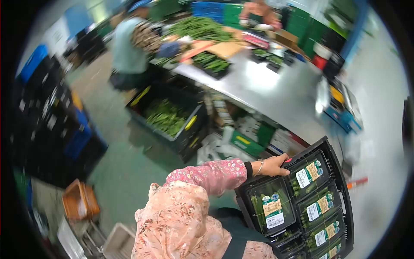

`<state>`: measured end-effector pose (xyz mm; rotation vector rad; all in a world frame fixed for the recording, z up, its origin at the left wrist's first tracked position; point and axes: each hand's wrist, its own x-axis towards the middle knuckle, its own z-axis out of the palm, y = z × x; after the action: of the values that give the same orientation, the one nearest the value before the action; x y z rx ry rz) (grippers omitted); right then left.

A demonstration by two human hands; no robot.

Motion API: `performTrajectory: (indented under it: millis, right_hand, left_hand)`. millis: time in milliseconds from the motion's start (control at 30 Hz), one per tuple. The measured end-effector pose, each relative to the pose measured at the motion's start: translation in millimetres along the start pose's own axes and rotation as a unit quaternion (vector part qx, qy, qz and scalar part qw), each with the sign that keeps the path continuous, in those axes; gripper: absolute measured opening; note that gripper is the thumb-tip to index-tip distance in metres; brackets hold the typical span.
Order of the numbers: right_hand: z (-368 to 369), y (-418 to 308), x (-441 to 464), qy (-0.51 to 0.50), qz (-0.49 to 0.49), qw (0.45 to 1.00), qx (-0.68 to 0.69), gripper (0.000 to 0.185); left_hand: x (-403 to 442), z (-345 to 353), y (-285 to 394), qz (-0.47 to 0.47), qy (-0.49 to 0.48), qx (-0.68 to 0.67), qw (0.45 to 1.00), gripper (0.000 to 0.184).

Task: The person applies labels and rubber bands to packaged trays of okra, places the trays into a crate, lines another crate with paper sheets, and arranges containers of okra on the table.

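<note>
My left hand (272, 165), at the end of a pink floral sleeve with a bracelet at the wrist, grips the upper rim of a black plastic crate (348, 203). Its fingers hook over the edge, partly hidden. The crate is tilted in view at lower right, against my dark apron (248, 239). Inside lie several clear-lidded black trays of green vegetables, such as one labelled tray (271, 209) at left and another tray (308, 172) below the rim. White and brown labels sit on them. My right hand is out of the frame.
A steel table (276, 93) bears piles of green vegetables (200, 29). One person (131, 47) works at its left, another (258, 15) behind it. A dark bin of greens (166, 116) stands on the floor. Stacked black crates (51, 129) and an orange basket (80, 199) are at left.
</note>
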<state>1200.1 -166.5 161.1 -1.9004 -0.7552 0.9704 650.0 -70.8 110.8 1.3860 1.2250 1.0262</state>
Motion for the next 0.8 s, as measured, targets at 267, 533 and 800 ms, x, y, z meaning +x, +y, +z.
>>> performTrajectory:
  millis: [267,533,800]
  right_hand:
    - [73.4,-148.6,140.4,-0.258,-0.184,0.941,-0.119,0.026]
    - [245.7,-234.5,227.4,-0.459,-0.332,0.813,-0.136,0.025]
    - [451.8,-224.7,78.3,-0.659,-0.378,0.636,-0.137,0.013]
  left_hand:
    - [-140.5,54.4,48.2,-0.011,0.309,0.010,0.951,0.056]
    - [-247.4,120.6,55.5,-0.059,0.572,-0.009,0.818,0.055]
    - [-374.9,169.0,79.6,-0.095,0.754,-0.068,0.646,0.053]
